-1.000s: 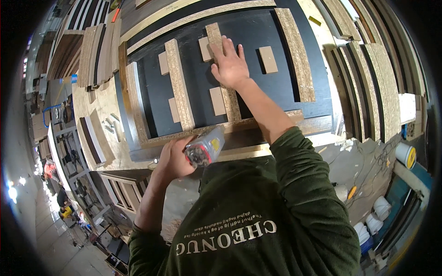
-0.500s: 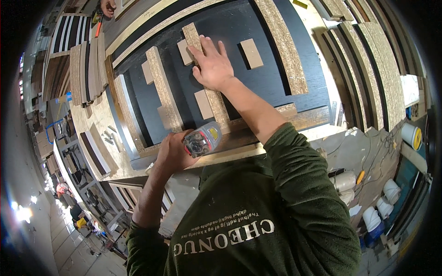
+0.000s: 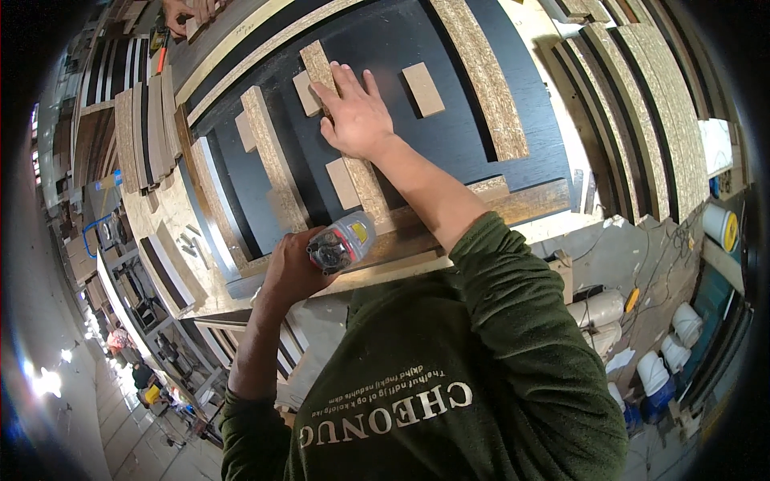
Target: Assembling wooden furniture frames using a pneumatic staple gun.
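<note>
A particleboard strip (image 3: 361, 180) lies across a black panel (image 3: 385, 48), and my right hand (image 3: 358, 120) rests flat on it with fingers spread. My left hand (image 3: 290, 268) grips a handheld tool (image 3: 341, 244) with a dark round head, a red edge and a clear cover bearing a yellow label. The tool stands over the near end of that strip, by the wooden front rail (image 3: 513, 204); its working end is hidden. To the left lies another particleboard strip (image 3: 273, 156). Small tan blocks, such as one block (image 3: 423, 90), sit on the panel beside the strips.
Particleboard lengths (image 3: 642, 104) are stacked on the right, and thin boards (image 3: 144, 136) on the left. Another person's hands (image 3: 186, 14) are at the far left edge of the bench. White buckets (image 3: 718, 224) and cables lie on the floor at right.
The panel and strips sit slightly further left in the view. The tool has turned a little in my left hand. More of the other person's hands shows at the far left.
</note>
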### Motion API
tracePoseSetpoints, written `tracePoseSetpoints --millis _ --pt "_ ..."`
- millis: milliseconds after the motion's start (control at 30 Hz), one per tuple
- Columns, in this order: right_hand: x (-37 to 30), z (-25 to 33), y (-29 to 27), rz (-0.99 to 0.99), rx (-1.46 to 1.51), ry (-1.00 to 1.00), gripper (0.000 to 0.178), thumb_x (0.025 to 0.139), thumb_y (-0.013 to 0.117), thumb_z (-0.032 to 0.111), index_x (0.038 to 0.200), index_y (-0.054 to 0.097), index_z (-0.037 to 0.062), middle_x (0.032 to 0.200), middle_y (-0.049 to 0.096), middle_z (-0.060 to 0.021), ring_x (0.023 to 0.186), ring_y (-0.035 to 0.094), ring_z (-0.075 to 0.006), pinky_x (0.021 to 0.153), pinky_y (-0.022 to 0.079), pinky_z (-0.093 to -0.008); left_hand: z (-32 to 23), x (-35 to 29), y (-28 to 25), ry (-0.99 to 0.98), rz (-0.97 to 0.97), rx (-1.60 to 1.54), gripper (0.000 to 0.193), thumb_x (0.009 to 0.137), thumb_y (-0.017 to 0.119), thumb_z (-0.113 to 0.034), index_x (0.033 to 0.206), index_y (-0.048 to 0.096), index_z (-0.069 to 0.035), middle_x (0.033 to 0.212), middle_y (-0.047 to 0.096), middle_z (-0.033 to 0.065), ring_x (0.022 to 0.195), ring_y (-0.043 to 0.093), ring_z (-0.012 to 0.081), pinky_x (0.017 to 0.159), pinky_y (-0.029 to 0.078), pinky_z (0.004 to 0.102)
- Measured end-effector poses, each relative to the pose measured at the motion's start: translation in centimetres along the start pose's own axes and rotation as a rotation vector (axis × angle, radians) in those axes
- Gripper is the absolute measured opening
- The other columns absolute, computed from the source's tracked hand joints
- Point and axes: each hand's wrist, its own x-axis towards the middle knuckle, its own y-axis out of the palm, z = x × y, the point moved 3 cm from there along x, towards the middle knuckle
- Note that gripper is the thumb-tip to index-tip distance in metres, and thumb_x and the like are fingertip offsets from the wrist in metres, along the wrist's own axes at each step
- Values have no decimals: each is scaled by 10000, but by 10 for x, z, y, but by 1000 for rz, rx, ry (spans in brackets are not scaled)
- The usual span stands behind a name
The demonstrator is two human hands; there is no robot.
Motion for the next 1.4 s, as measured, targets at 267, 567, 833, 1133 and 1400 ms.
tracePoseSetpoints --millis 267,567,833,1133,1400 --pt "1 -1 2 -19 6 -7 585 835 548 274 1390 410 149 1489 276 -207 1402 248 -320 1148 169 -512 -4 -1 -3 26 -5 -17 408 617 792 -129 990 667 -23 838 686 177 791 679 324 720 531 370" --pt "1 0 0 -4 15 1 599 831 546 264 1401 399 149 1491 272 -204 1403 247 -317 1151 165 -507 -2 -2 -3 33 -2 31 406 614 794 -129 983 663 -21 822 687 169 774 677 328 721 533 373" --pt "2 1 0 -18 -8 1 601 829 558 265 1398 402 151 1485 286 -202 1401 253 -313 1153 163 -502 -1 -4 -2 -5 -19 29 443 602 805 -129 1006 661 -20 845 689 171 788 677 326 731 534 382" --pt "1 2 1 33 14 2 588 845 538 283 1399 398 144 1509 243 -206 1422 212 -314 1164 122 -485 -2 -7 -3 16 0 -56 456 600 805 -133 1018 661 -21 831 687 169 794 666 337 744 524 383" --pt "2 3 0 -2 10 -2 590 829 558 269 1386 409 143 1492 267 -213 1407 240 -322 1154 149 -505 -4 3 2 82 -33 78 458 600 793 -124 1022 653 -15 828 684 165 796 665 334 742 522 395"
